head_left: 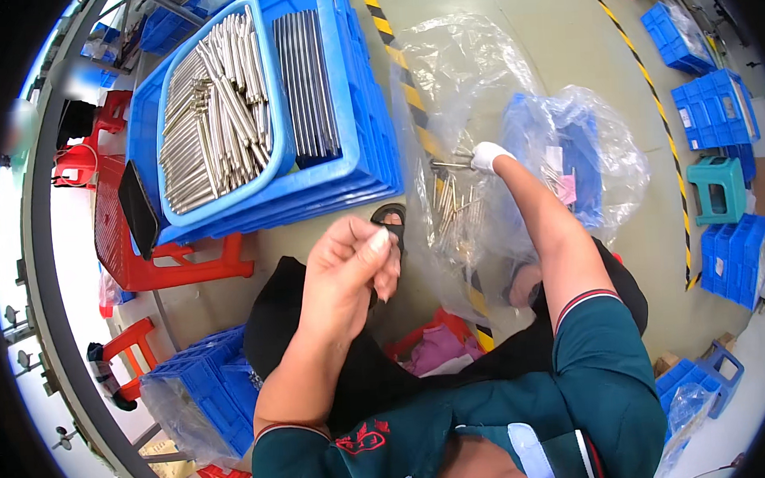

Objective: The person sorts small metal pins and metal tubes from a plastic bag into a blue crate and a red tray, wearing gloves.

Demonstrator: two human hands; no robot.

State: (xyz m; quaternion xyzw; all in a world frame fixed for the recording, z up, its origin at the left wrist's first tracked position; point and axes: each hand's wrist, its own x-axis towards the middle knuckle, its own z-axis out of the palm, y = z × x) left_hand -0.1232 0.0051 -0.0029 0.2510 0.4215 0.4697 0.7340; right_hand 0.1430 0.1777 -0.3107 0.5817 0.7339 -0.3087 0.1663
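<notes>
Floor: pale workshop flooring crossed by yellow-and-black tape, partly under clear plastic sheeting.
Far left: a light-blue tub, heaped with silvery rods, sits in a blue crate.
Gloved right hand: the right hand appears closed on a few thin metal rods, which point left from its fingertips.
Bare left hand: the left hand is raised near the body, fingers curled; whether it pinches anything cannot be told.
Slip risk: the rods could slide out, since they look smooth and the glove seems to grip only their ends.
Snag risk: loose plastic could catch rod tips and scatter the loose rods.
Rods to hand: the loose ones lie nearer and slightly left of the glove; a plastic-lined blue bin stands right.
</notes>
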